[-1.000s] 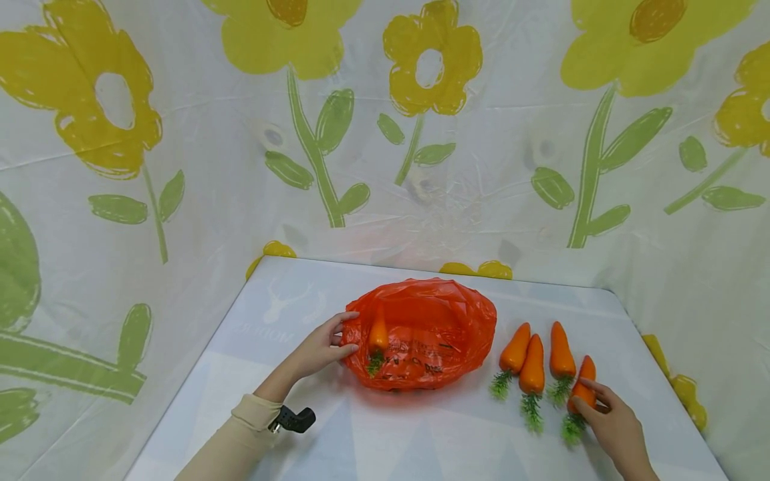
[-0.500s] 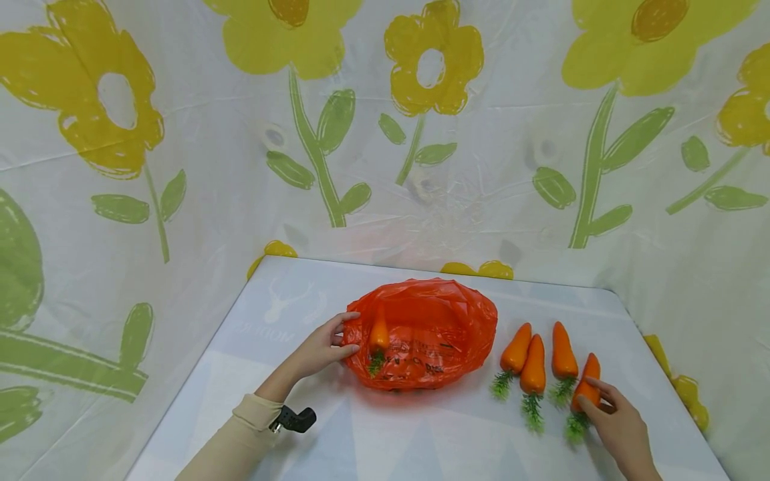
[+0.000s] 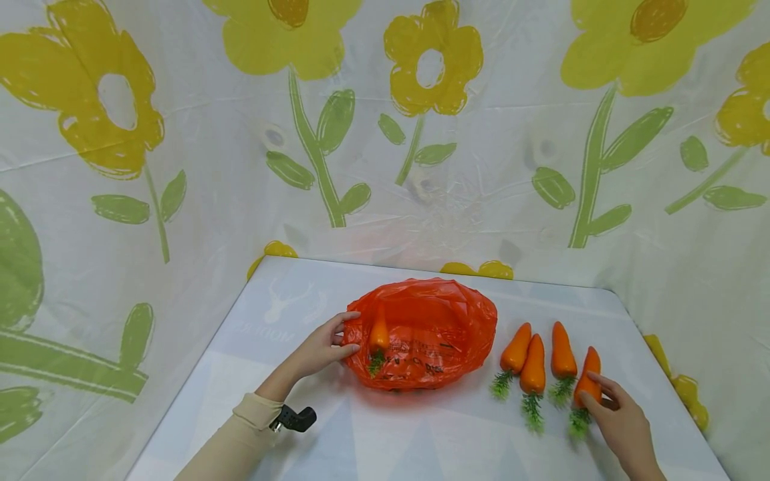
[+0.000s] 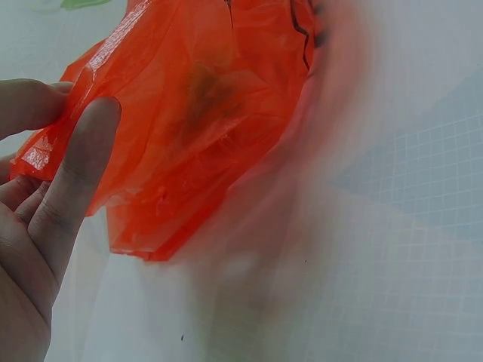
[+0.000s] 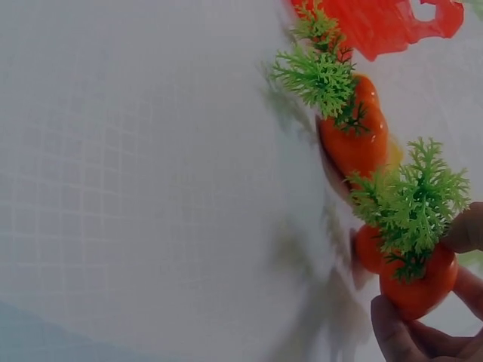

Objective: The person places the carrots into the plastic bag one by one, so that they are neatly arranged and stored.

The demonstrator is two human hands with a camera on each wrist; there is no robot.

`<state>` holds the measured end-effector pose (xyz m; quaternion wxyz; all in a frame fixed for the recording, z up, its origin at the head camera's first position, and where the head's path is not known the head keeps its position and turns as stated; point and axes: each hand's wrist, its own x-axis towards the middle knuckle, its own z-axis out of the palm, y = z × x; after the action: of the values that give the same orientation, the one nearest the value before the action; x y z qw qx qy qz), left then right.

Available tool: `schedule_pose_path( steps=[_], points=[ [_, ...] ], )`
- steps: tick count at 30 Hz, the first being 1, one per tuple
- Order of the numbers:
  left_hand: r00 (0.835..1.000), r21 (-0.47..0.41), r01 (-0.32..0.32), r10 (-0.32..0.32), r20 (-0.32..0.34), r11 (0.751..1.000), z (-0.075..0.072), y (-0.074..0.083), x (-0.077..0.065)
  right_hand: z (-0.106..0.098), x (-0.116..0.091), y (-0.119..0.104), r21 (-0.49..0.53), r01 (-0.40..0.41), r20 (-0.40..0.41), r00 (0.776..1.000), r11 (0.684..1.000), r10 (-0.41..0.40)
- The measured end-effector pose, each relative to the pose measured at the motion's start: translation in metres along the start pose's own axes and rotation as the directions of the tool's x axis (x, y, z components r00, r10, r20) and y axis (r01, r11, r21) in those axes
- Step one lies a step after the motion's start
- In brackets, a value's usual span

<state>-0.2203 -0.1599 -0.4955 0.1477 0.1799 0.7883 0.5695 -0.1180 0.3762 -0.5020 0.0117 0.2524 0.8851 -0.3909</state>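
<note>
A red plastic bag (image 3: 421,334) lies with its mouth spread wide at the middle of the table. My left hand (image 3: 321,344) holds the bag's left edge; in the left wrist view the thumb and fingers (image 4: 89,147) pinch the thin plastic. One orange carrot (image 3: 379,334) with green leaves sits inside the bag at its left. At the right, my right hand (image 3: 622,417) grips another carrot (image 3: 588,384) near its leafy end. In the right wrist view, thumb and fingers curl around that carrot's thick end (image 5: 416,286), its green leaves (image 5: 415,200) showing above.
Three more carrots lie between bag and right hand: a left one (image 3: 515,349), a middle one (image 3: 533,366) and a right one (image 3: 563,351). A white table (image 3: 421,447) bears everything. Flowered cloth (image 3: 385,147) hangs around its back and sides.
My right hand has shifted slightly, and the carrot it grips has moved a little away from me and right, tip upward in view. The left hand and the bag have stayed in place.
</note>
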Motion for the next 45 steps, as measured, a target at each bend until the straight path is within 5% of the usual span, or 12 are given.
schedule_pose_path(
  steps=[45],
  points=[
    [1.0, 0.013, -0.002, 0.002, -0.001, 1.0, 0.0, -0.001, 0.002, 0.005, -0.008, -0.02, 0.049, 0.086, 0.096, 0.991, 0.995, -0.091]
  ],
)
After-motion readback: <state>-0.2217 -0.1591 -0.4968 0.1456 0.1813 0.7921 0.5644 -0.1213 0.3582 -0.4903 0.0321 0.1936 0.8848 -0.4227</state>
